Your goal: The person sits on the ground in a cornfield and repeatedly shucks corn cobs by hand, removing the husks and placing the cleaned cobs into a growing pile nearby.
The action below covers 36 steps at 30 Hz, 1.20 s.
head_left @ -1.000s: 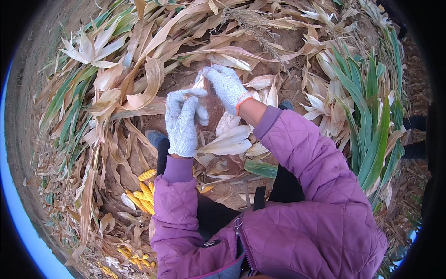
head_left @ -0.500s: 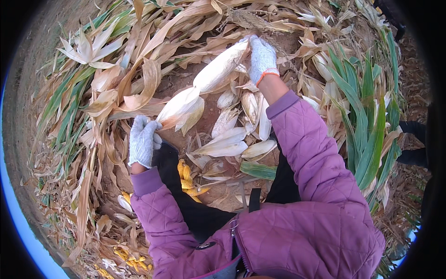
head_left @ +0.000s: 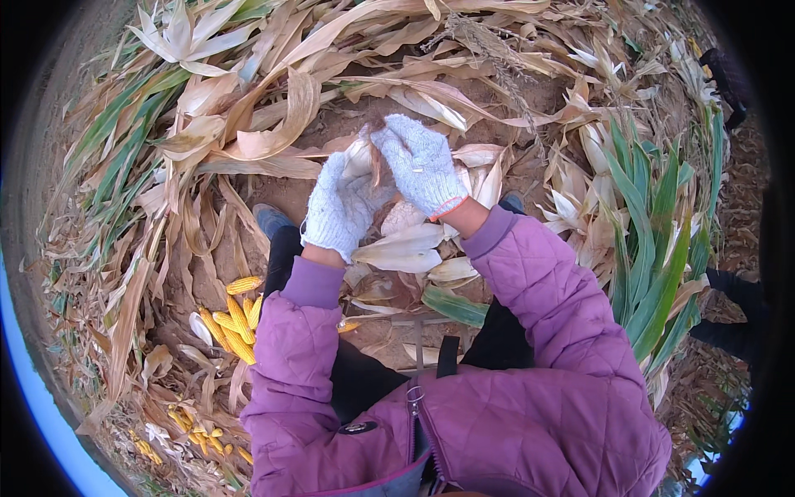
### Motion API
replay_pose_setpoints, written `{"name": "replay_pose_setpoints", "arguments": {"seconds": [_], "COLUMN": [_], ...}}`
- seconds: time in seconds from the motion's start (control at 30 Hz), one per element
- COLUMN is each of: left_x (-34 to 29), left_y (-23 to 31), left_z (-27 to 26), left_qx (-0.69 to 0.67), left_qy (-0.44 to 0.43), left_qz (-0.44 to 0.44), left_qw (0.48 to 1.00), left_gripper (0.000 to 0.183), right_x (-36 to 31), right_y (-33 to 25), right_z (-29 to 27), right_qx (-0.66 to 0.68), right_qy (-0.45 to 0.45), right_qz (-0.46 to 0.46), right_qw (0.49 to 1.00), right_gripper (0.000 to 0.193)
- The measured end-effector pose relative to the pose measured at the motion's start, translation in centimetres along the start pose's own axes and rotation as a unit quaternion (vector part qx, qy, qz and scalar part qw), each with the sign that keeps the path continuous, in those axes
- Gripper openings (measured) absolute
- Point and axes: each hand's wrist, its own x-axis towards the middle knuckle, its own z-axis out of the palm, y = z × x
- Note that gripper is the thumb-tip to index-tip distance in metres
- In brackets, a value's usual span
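In front of me an ear of corn in pale husk (head_left: 358, 157) sits between my two gloved hands. Round its body wraps my left hand (head_left: 339, 203), in a whitish knit glove. At the ear's tip the fingers of my right hand (head_left: 418, 166) close on the brown, dry husk end; this glove has an orange cuff edge. Most of the ear is hidden by the gloves. Just below them lie several corn ears in pale husk (head_left: 406, 250) on the soil.
Bare yellow corn ears (head_left: 236, 321) lie in a pile left of my left forearm, with more yellow ears (head_left: 199, 431) at lower left. Dry stalks and leaves (head_left: 273, 124) ring the far side. Green leaves (head_left: 658, 240) stand at right, near another person's dark-clothed legs (head_left: 733, 306).
My left hand has moved right and up, from apart on the left to holding an ear. My right hand has come down and left beside it. The long husk stretched between them before is out of sight.
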Motion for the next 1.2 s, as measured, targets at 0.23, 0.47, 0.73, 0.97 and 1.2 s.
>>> {"name": "replay_pose_setpoints", "arguments": {"seconds": [0.23,0.47,0.73,0.97,1.2], "left_x": [1.5,0.0,-0.5,-3.6,-4.0], "left_y": [0.1,0.8,1.1,1.9,0.8], "left_z": [-2.9,0.6,1.1,3.0,2.0], "left_qx": [-0.146,0.078,0.161,0.365,0.235], "left_qy": [0.068,0.069,0.036,-0.084,-0.113], "left_qz": [0.024,0.09,0.049,-0.066,-0.141], "left_qw": [0.987,0.991,0.985,0.925,0.955], "left_gripper": [0.026,0.034,0.05,0.083,0.073], "right_x": [-0.7,-0.2,0.5,5.5,5.6], "right_y": [-1.7,-0.5,0.3,7.1,8.5], "right_z": [0.2,0.2,0.9,-5.2,-6.9], "right_qx": [0.116,0.245,0.484,0.513,0.492], "right_qy": [-0.026,-0.084,-0.013,0.293,0.279], "right_qz": [-0.014,0.227,0.349,0.405,0.291], "right_qw": [0.993,0.939,0.802,0.697,0.772], "right_gripper": [0.03,0.033,0.033,0.024,0.028]}}
